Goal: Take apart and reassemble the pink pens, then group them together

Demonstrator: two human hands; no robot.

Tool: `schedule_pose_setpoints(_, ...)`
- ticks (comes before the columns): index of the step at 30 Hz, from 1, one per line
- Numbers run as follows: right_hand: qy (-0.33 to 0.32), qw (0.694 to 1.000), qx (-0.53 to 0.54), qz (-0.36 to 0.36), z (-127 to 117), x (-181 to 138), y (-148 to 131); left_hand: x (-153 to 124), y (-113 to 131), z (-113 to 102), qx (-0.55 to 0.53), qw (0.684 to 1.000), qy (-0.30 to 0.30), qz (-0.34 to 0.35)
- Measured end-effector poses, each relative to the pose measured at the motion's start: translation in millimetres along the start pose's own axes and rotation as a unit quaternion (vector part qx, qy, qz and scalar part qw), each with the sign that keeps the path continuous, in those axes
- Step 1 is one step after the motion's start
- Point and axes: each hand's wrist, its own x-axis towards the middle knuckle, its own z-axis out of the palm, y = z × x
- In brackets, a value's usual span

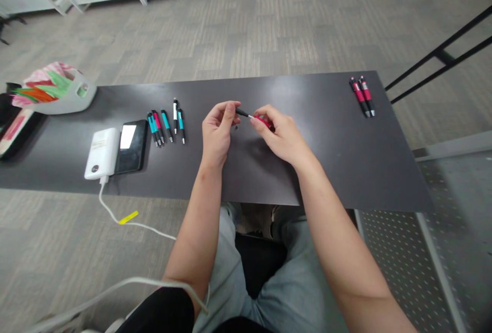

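Observation:
My left hand (pixel 218 130) pinches the black front end (pixel 242 112) of a pen above the middle of the dark table (pixel 338 159). My right hand (pixel 280 136) is closed round the pen's red barrel (pixel 262 120). A thin white piece shows between the black end and the red barrel. A tiny dark part (pixel 236 127) lies on the table just below the pen. Both hands are close together, thumbs and forefingers pressed on the pen.
Several teal, pink and white pens (pixel 166 125) lie in a row left of my hands. Two red pens (pixel 363 96) lie at the far right. A black phone (pixel 131 145) and a white power bank (pixel 101 152) with its cable sit at the left, beside a colourful container (pixel 57 92).

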Motion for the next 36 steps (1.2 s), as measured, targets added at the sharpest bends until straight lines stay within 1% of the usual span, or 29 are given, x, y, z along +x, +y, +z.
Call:
schedule_pose_setpoints(2, -0.004, 1.000, -0.006, 0.006, -3.1, -0.9, -0.5, 2.5, -1.1, -3.1, -0.005, 1.000, 0.014, 0.003)
schedule_pose_setpoints(4, -0.001, 1.000, -0.019, -0.004, -7.8, -1.9, 0.1, 5.1, -2.3, -7.1, -0.007, 1.000, 0.022, 0.005)
schedule_pose_setpoints(7, 0.020, 0.998, -0.048, -0.018, -17.3, -2.9, 4.3, 9.0, -3.8, -14.4, -0.018, 0.999, 0.026, 0.013)
schedule_pose_setpoints(10, 0.047, 0.996, -0.073, -0.009, -28.0, -3.5, 10.3, 11.8, -3.9, -22.5, -0.001, 0.999, 0.028, 0.022)
schedule_pose_setpoints(13, 0.084, 0.993, -0.087, 0.000, -37.5, -3.8, 15.4, 11.6, -3.4, -29.3, 0.060, 0.998, 0.010, 0.033)
schedule_pose_setpoints(16, 0.112, 0.989, -0.093, 0.005, -43.1, -3.6, 19.8, 7.7, -3.4, -31.0, 0.126, 0.990, -0.011, 0.060)
schedule_pose_setpoints(20, 0.113, 0.989, -0.097, 0.002, -44.8, -2.8, 25.1, 2.1, -3.1, -26.8, 0.200, 0.975, -0.029, 0.096)
schedule_pose_setpoints(22, 0.109, 0.989, -0.101, -0.005, -45.0, -2.4, 26.7, 0.7, -2.9, -25.0, 0.250, 0.960, -0.039, 0.118)
schedule_pose_setpoints(25, 0.110, 0.988, -0.104, -0.012, -45.8, -1.9, 27.0, -0.7, -3.0, -24.4, 0.335, 0.928, -0.069, 0.149)
schedule_pose_setpoints(27, 0.111, 0.988, -0.106, -0.011, -46.2, -1.6, 26.6, -1.4, -3.8, -24.8, 0.366, 0.912, -0.099, 0.156)
schedule_pose_setpoints(29, 0.108, 0.988, -0.108, -0.011, -46.3, -1.4, 26.4, -1.4, -5.6, -25.5, 0.371, 0.907, -0.131, 0.150)
schedule_pose_setpoints(33, 0.097, 0.989, -0.109, -0.018, -45.5, -1.7, 28.0, 0.4, -10.9, -27.9, 0.342, 0.911, -0.189, 0.130)
schedule_pose_setpoints(35, 0.093, 0.990, -0.107, -0.023, -45.0, -2.0, 29.5, 0.3, -11.7, -28.9, 0.347, 0.903, -0.218, 0.127)
schedule_pose_setpoints(36, 0.091, 0.990, -0.109, -0.025, -44.8, -2.1, 30.2, -0.5, -10.9, -28.9, 0.362, 0.894, -0.232, 0.125)
